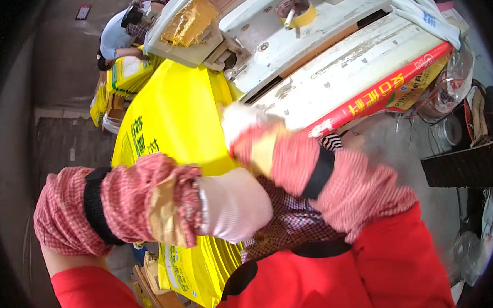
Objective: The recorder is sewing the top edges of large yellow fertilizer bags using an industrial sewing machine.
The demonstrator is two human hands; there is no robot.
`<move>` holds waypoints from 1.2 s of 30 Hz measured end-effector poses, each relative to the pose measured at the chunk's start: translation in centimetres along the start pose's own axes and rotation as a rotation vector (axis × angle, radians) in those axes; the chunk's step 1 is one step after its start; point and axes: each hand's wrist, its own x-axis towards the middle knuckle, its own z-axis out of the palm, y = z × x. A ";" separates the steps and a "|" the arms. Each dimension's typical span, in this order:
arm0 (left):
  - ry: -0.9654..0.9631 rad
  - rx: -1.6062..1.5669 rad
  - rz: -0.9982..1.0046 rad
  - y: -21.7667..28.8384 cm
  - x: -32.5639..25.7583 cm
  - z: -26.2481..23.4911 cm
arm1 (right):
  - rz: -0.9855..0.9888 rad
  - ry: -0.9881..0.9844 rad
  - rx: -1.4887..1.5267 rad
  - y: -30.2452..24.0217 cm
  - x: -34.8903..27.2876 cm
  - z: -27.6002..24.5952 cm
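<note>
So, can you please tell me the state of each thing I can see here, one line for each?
left hand: gloved, closed, over the yellow bags
right hand: gloved, blurred, at the machine's edge
yellow bags: flat, stacked under the machine
machine: white, paint worn
tape roll: standing on a peg on the machine
red strip: lying along the machine's front edge

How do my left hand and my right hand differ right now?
The left hand is low and near the body, over the stack of yellow bags; the right hand reaches farther, up by the white machine. The left looks sharp, the right blurred. Both wear white gloves and red checked sleeve covers.
</note>
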 end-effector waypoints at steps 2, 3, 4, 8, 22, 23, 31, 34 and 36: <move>0.034 0.018 0.040 -0.2 -0.3 -2.4 | 0.211 0.058 0.022 -1.9 -2.4 0.0; 0.027 0.035 0.040 -0.4 -0.8 -3.3 | 0.271 0.067 0.045 -2.4 -2.9 -0.4; -0.033 0.072 0.001 -0.6 -1.6 -3.8 | 0.323 0.062 0.073 -2.9 -3.2 -1.1; -0.266 0.121 -0.189 -0.9 -3.3 -1.6 | 0.055 -0.258 -0.059 -2.3 -2.9 -4.9; 0.161 -0.056 -0.035 1.0 -0.9 0.0 | -0.945 0.286 0.195 1.6 5.1 3.3; 0.147 -0.096 0.024 0.8 0.0 0.1 | -1.139 0.238 0.342 1.7 7.0 4.2; 0.180 -0.172 0.043 0.3 -0.3 -0.9 | -1.677 0.159 0.816 0.0 13.8 7.3; 0.285 -0.101 0.109 -1.4 -0.5 -1.4 | -1.321 0.291 0.692 -0.1 9.2 5.5; 0.325 -0.091 0.129 -3.7 -1.1 -1.9 | -0.295 0.274 -0.025 -0.2 5.2 4.6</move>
